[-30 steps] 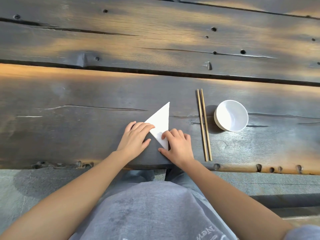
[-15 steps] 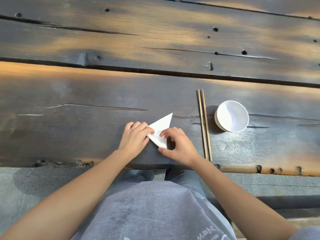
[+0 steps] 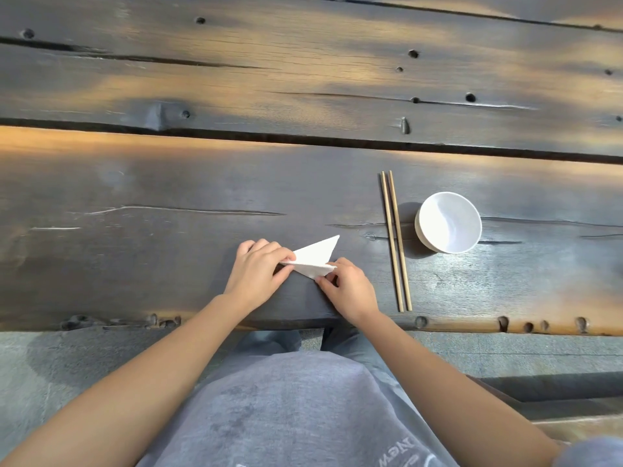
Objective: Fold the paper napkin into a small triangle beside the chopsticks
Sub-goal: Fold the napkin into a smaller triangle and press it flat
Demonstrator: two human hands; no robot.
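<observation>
A white paper napkin (image 3: 315, 258), folded to a triangle, lies near the front edge of the dark wooden table. Its far tip points up and to the right and is lifted over toward me. My left hand (image 3: 259, 269) pinches the napkin's left corner. My right hand (image 3: 349, 287) pinches its near right corner between thumb and fingers. A pair of wooden chopsticks (image 3: 395, 241) lies straight, pointing away from me, about a hand's width to the right of the napkin.
A small white bowl (image 3: 449, 222) stands just right of the chopsticks. The table (image 3: 168, 203) is made of dark planks with a gap running across further back. Its front edge is right below my wrists.
The napkin's far tip has come down and toward me, so the triangle looks shorter and flatter. My right hand shifted from pressing flat to pinching the near right corner.
</observation>
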